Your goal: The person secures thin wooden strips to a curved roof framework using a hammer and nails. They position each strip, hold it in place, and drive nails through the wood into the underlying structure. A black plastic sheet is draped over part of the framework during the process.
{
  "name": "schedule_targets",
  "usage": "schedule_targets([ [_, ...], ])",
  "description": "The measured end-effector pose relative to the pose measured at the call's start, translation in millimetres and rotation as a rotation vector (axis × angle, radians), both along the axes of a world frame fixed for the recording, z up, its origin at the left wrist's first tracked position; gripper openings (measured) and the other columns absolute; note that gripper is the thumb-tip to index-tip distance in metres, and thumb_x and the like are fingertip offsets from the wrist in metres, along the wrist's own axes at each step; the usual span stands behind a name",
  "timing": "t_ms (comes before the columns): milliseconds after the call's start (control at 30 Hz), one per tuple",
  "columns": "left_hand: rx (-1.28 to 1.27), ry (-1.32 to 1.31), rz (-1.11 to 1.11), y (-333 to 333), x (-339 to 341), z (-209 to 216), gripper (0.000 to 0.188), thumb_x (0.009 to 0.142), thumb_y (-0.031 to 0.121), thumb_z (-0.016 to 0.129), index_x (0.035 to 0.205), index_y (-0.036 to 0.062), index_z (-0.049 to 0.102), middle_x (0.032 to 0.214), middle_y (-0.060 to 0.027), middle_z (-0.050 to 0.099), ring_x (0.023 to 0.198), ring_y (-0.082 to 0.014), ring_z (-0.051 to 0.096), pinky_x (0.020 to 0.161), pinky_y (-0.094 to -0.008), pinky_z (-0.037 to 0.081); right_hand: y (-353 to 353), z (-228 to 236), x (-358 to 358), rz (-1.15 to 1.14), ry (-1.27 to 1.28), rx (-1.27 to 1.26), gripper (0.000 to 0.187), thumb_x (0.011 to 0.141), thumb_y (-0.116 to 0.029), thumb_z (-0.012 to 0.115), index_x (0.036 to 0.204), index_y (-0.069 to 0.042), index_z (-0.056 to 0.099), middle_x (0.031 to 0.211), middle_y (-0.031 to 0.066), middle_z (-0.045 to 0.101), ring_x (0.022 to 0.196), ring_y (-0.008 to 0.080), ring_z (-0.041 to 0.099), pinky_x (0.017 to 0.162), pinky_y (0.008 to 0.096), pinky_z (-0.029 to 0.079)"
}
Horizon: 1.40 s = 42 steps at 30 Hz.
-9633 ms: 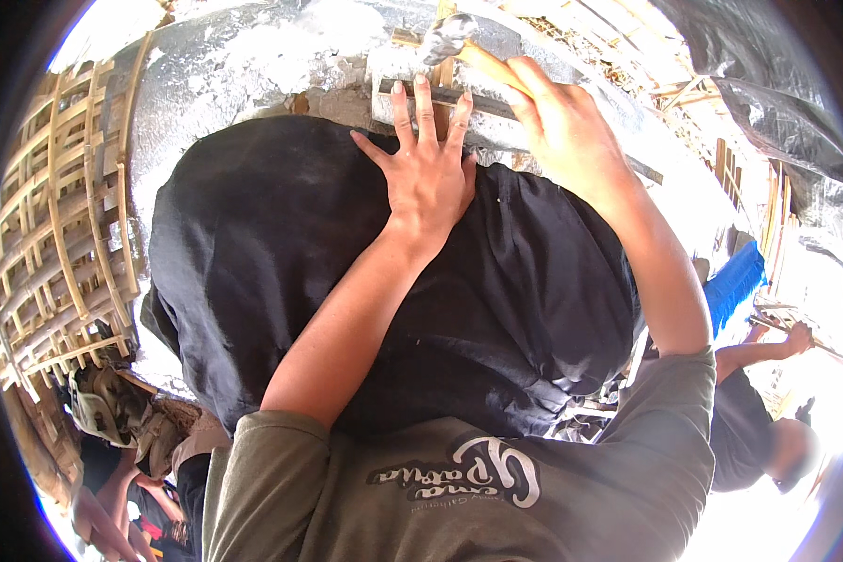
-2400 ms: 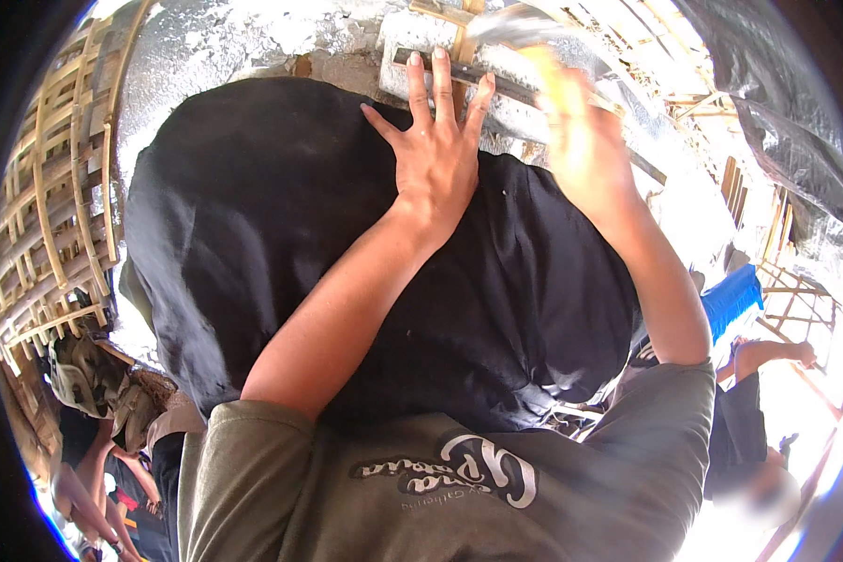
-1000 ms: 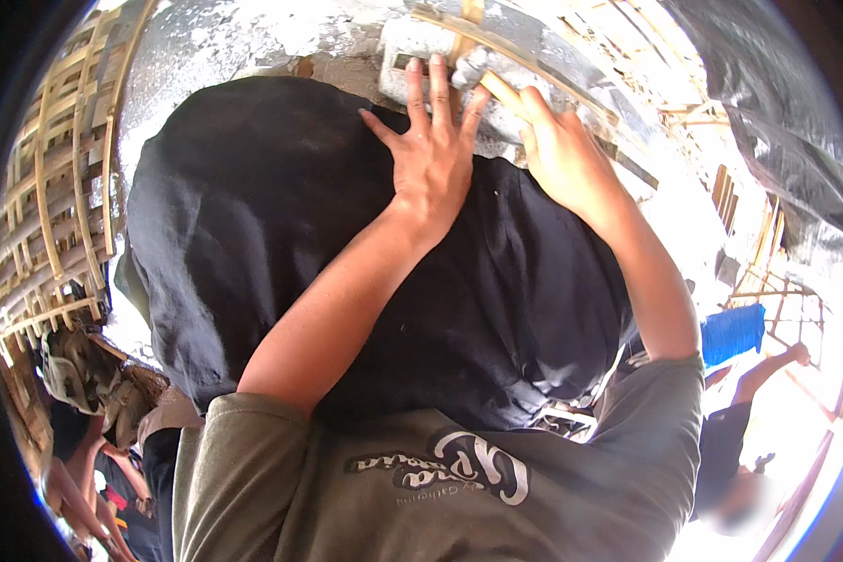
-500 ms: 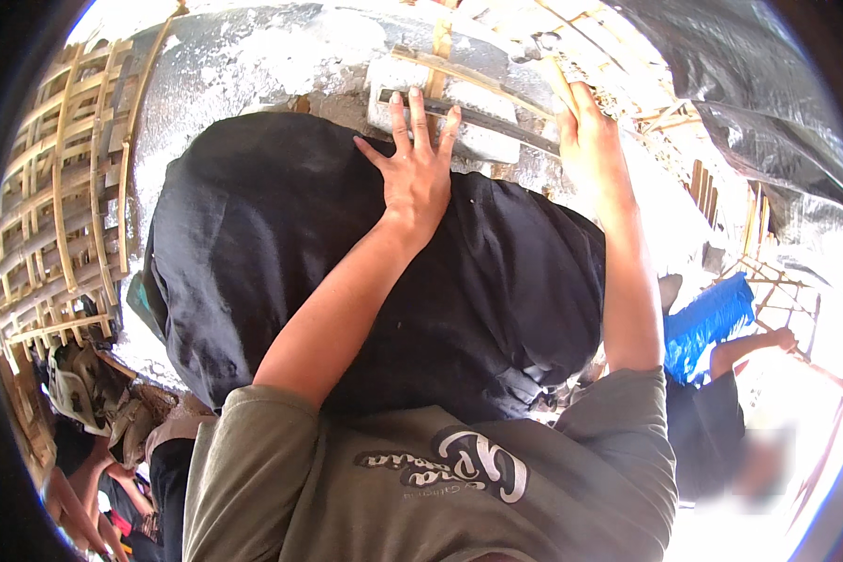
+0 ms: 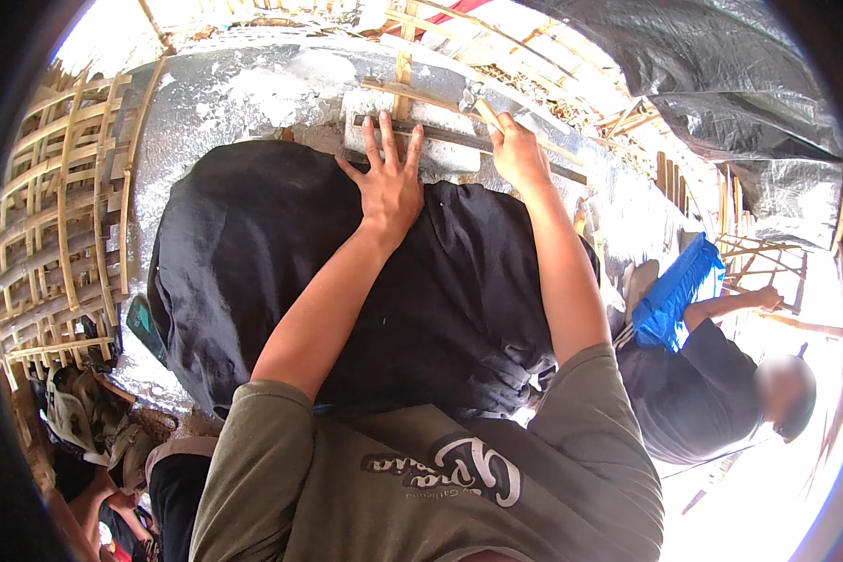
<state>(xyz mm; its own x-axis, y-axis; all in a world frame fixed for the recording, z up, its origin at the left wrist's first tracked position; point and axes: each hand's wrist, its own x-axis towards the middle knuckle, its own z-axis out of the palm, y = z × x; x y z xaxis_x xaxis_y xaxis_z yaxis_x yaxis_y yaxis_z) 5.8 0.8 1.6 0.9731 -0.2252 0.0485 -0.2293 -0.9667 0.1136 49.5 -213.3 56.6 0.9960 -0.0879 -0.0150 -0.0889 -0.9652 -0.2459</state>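
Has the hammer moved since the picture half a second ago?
Yes. Judged against the upright wooden strip, the hammer in the right hand has shifted leftward and down the picture, now nearer that strip.

The left hand [image 5: 391, 192], fingers spread, rests on a dark strip [image 5: 459, 140] at the far side; the right hand [image 5: 521, 155] grips a hammer [image 5: 484, 111]. A slatted bamboo panel [image 5: 63, 211] stands left.

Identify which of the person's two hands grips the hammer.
The right hand, closed around the hammer; the left hand is open, its fingers spread over the dark strip.
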Motion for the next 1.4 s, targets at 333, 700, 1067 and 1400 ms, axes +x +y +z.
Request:
schedule_targets([
  [333,-0.084,0.012,-0.006,3.5,-2.3,5.1,0.092,0.089,0.045,0.073,0.163,0.0289,0.021,0.169,-0.0226,0.004,0.155,-0.0486,0.004,0.103,-0.0856,0.027,2.9,4.3,0.1,-0.075,0.136,-0.003,0.022,0.105,-0.026,0.052,0.12,-0.01,0.056,0.098,0.0162,0.075,0.095,0.041,0.072,0.08,0.0543,0.055],
  [700,-0.098,0.019,-0.015,2.6,-2.4,5.5,0.092,0.089,0.045,0.074,0.163,0.0289,0.022,0.169,-0.023,0.004,0.154,-0.0491,0.005,0.103,-0.0854,0.028,-14.5,-13.2,5.2,-0.027,0.114,0.029,0.028,0.104,-0.031,0.05,0.126,-0.013,0.055,0.096,0.022,0.074,0.093,0.0444,0.071,0.082,0.0567,0.055],
  [1067,-0.094,0.018,-0.008,0.8,-2.3,4.1,0.095,0.088,0.043,0.076,0.163,0.0301,0.02,0.169,-0.0233,0.004,0.154,-0.0493,0.004,0.102,-0.0848,0.03,-13.7,-9.0,2.7,0.01,0.115,0.009,0.028,0.106,-0.027,0.051,0.127,-0.009,0.053,0.095,0.0237,0.073,0.09,0.0432,0.072,0.076,0.054,0.054],
  [1400,-0.177,0.015,-0.014,3.1,-1.9,5.2,0.092,0.09,0.042,0.073,0.164,0.0278,0.02,0.169,-0.0227,0.003,0.155,-0.0486,0.006,0.107,-0.0825,0.026,1.5,5.0,-3.7,-0.053,0.165,-0.014,0.035,0.105,-0.033,0.05,0.134,-0.014,0.053,0.107,0.0218,0.072,0.101,0.0425,0.07,0.087,0.0555,0.055],
])
